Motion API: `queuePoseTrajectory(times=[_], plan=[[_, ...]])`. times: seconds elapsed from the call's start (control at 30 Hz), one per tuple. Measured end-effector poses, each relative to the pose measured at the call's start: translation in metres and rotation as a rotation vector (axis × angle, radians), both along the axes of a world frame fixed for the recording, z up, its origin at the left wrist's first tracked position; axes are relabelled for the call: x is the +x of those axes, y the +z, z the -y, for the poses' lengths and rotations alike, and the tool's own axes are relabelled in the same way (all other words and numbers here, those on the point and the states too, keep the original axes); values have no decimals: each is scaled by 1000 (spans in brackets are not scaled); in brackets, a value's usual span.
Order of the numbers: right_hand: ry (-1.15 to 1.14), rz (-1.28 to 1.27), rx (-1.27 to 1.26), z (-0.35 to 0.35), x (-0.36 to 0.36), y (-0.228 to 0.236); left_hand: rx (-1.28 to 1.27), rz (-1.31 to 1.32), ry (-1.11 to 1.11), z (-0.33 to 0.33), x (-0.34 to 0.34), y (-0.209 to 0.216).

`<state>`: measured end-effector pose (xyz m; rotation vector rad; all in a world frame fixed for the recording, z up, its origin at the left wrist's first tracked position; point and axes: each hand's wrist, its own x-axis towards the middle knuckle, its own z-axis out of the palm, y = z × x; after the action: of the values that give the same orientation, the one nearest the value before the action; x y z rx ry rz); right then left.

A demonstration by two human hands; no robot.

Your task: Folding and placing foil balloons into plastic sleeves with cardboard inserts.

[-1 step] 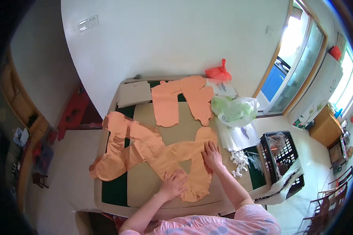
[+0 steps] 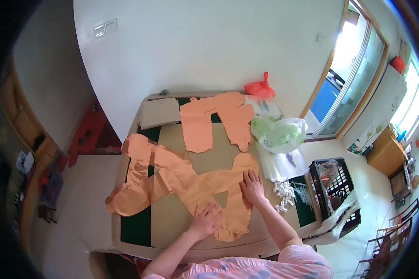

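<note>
The flat orange foil balloon (image 2: 209,181) lay on the desk (image 2: 136,229), under the fingers of both hands — the left hand (image 2: 206,220) below its triangular opening, the right hand (image 2: 253,189) beside it — all fingers extended, gripping nothing, touching the foil.

The pale-rimmed, green-topped desk (image 2: 136,231) bears a broad brown sheet (image 2: 168,223), a smaller grey board (image 2: 159,113) at the far left, flat orange foil shapes (image 2: 182,176), and, toward the right, clear plastic packets (image 2: 283,168), small white pieces (image 2: 284,190) and thin pale sticks (image 2: 303,193).
</note>
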<state>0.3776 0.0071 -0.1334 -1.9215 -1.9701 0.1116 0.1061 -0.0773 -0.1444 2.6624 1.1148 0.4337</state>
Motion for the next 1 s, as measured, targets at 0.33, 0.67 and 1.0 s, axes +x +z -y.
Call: queuePoseTrajectory(times=[0.33, 0.67, 1.0], plan=[[41, -457, 150, -159, 25, 25, 17, 378, 183, 1, -8, 11], [-68, -17, 178, -303, 24, 25, -90, 488, 251, 3, -2, 12], [-163, -412, 594, -371, 56, -2, -107, 524, 220, -7, -1, 40]])
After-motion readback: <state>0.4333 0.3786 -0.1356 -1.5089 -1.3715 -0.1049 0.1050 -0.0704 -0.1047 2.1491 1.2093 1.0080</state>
